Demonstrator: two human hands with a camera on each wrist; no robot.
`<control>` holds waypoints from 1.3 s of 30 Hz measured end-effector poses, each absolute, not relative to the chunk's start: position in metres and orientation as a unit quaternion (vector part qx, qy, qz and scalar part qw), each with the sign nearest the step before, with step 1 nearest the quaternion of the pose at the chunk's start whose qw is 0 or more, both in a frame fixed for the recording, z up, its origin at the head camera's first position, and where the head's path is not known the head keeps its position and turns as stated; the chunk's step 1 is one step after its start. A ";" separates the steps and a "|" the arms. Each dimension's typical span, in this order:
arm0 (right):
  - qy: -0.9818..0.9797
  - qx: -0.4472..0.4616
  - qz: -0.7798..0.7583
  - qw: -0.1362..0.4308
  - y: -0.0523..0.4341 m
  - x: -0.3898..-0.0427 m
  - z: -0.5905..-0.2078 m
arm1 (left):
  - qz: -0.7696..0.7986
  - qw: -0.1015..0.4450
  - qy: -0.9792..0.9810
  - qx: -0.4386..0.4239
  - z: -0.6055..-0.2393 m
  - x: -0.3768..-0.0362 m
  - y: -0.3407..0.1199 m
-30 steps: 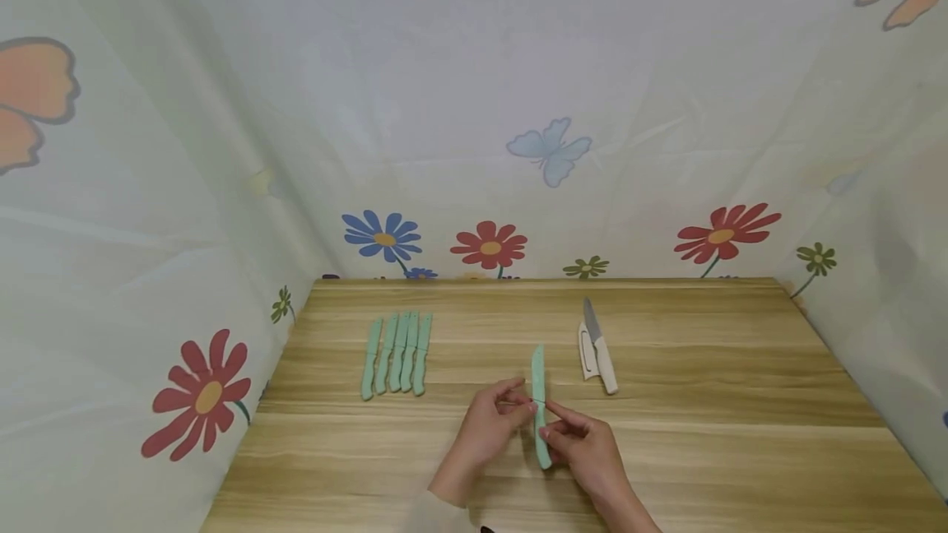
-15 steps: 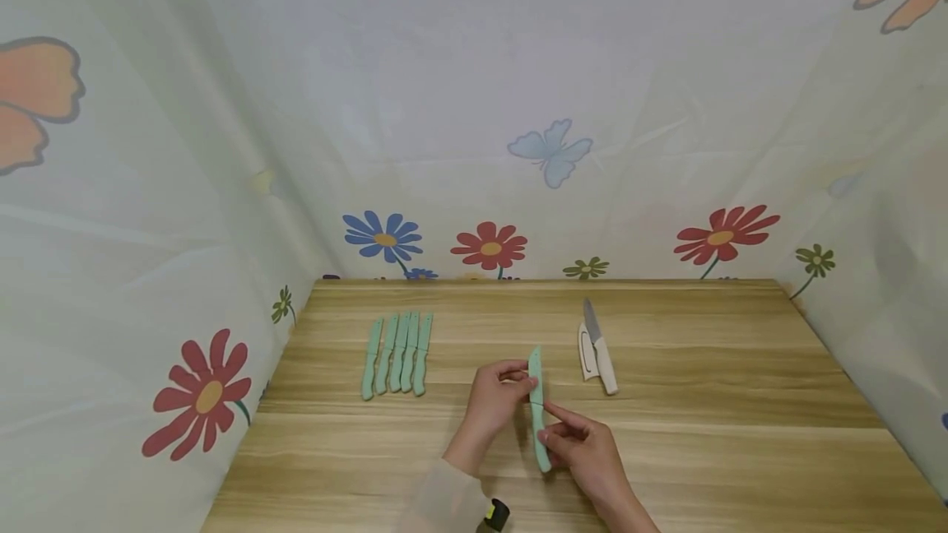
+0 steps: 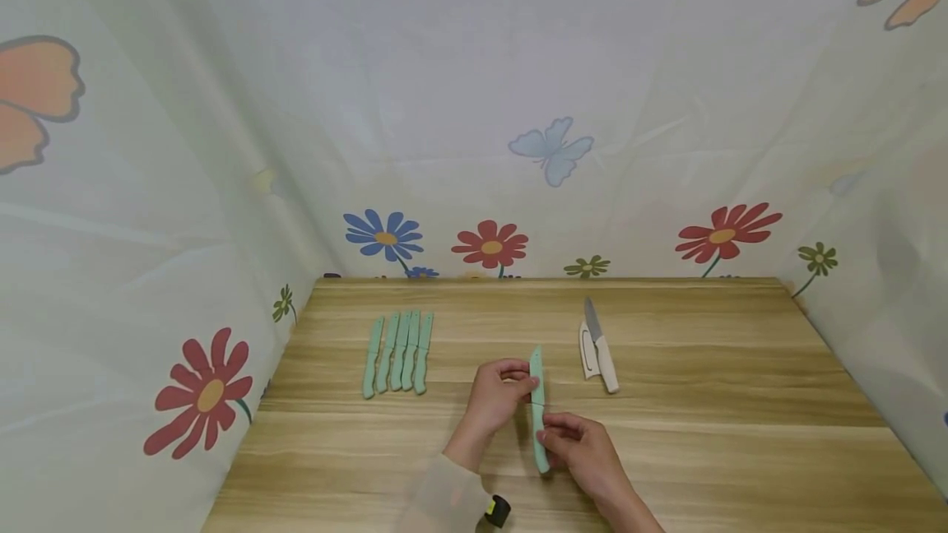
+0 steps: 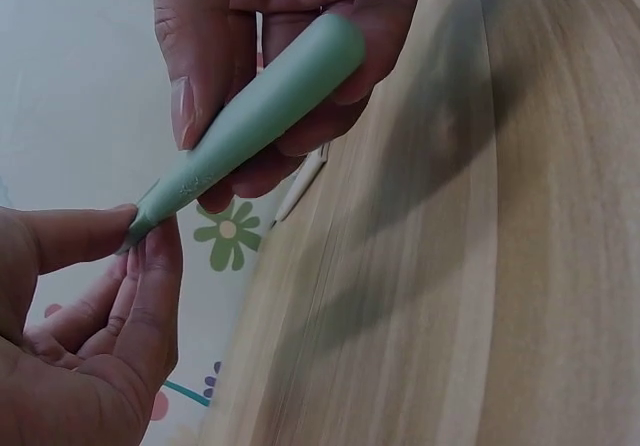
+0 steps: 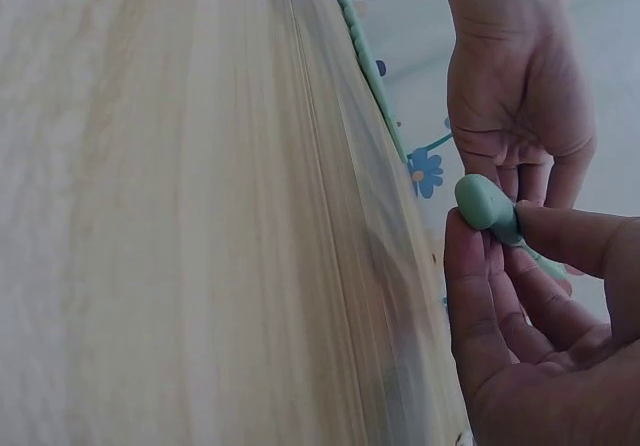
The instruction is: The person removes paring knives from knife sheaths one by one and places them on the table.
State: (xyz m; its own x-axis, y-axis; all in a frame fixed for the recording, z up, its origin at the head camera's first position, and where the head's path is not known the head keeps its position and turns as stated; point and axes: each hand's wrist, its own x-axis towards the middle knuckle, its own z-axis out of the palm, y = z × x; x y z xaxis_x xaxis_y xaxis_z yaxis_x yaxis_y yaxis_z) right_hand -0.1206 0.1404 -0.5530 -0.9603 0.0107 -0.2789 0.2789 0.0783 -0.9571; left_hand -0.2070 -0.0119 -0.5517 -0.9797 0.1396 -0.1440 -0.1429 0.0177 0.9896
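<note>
Head view: both hands (image 3: 544, 418) cover the green knife's (image 3: 536, 368) middle.

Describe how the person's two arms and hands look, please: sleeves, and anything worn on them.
The left hand is bare; its forearm has a pale, thin-looking sleeve, with a small black and yellow device at the wrist. The right hand and its forearm are bare. No rings or gloves are visible.
</note>
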 end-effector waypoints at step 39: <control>0.723 0.067 -0.675 0.134 0.145 -0.118 -0.554 | 0.695 0.098 0.712 -0.008 -0.551 -0.209 -0.012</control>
State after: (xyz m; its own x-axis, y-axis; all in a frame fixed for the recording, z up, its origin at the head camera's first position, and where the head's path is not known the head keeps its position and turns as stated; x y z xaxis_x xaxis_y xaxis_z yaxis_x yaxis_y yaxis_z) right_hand -0.1182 0.1445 -0.5539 -0.9553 -0.0841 -0.2835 0.2771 0.0803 -0.9575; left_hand -0.2089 -0.0122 -0.5513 -0.9806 0.1255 -0.1508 -0.1477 0.0333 0.9885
